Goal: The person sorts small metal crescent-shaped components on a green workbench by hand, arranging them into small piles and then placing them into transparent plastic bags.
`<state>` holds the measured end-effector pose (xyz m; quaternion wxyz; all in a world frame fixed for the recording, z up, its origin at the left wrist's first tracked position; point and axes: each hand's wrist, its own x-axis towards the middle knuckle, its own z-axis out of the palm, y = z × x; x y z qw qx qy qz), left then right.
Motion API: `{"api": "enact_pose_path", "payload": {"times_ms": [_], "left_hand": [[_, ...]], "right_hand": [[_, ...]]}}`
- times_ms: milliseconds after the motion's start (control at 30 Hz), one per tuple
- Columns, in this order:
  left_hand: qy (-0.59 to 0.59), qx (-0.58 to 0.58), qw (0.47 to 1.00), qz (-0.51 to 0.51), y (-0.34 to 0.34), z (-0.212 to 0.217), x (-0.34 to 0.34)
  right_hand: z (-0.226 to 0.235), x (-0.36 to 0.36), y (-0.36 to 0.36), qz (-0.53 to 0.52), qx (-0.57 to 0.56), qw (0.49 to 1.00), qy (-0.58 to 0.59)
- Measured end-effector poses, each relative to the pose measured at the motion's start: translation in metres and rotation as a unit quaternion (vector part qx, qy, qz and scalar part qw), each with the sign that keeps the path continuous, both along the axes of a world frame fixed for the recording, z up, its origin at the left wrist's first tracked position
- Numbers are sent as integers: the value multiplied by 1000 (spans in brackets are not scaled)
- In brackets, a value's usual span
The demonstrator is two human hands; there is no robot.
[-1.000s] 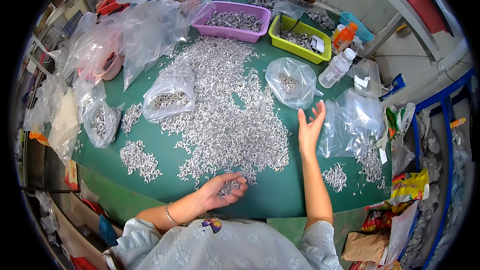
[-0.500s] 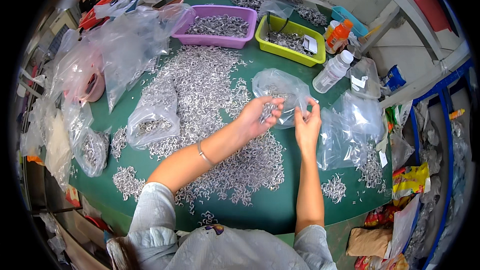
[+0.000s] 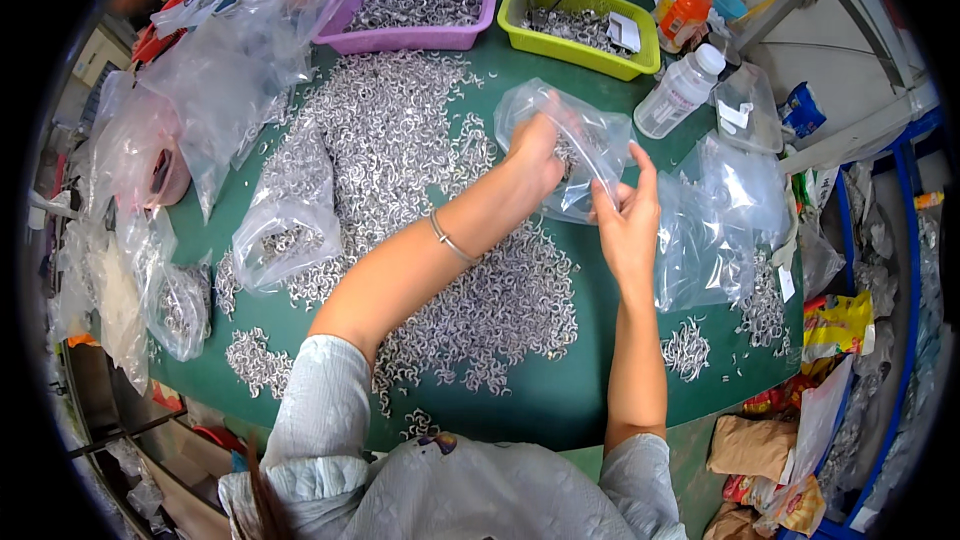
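A clear plastic bag [image 3: 605, 130] lies open right of the middle of the table, with some small grey curved metal pieces inside. My left hand [image 3: 538, 152] reaches into its mouth; the fingers are behind the plastic, so I cannot see whether they hold anything. At the near right edge of the bag, my right hand [image 3: 630, 222] pinches the plastic between thumb and fingers. A wide spread of the same metal pieces [image 3: 385, 130] covers the table left of the bag and runs under my left forearm.
Beyond the spread stand a purple basin [image 3: 405, 43] and a yellow-green basin [image 3: 580, 50], both holding metal pieces. A white bottle [image 3: 678, 95] is behind the bag. Flat clear bags [image 3: 705, 250] lie at right, and a part-filled bag [image 3: 288, 235] at left.
My left hand, which held several metal pieces at the bag's mouth, has moved farther into the bag. My right hand still grips the edge. The view has tilted slightly.
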<state>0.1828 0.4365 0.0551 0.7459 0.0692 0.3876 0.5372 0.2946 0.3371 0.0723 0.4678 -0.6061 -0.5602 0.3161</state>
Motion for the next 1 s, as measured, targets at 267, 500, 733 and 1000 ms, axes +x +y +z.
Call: {"api": "enact_pose_path", "payload": {"times_ms": [267,500,733,1000], "left_hand": [[62,111,988,-83,-14,11,-15],[99,143,979,-102,-43,13,-46],[564,435,684,-157,-27,-25,-51],[671,534,490,-159,0,-49,-29]], "right_hand": [[-3,3,-1,-10,-4,999,33],[0,2,-2,-8,-19,1000,-4],[-2,5,0,12,-16,999,30],[-3,6,2,10,-21,999,39]]}}
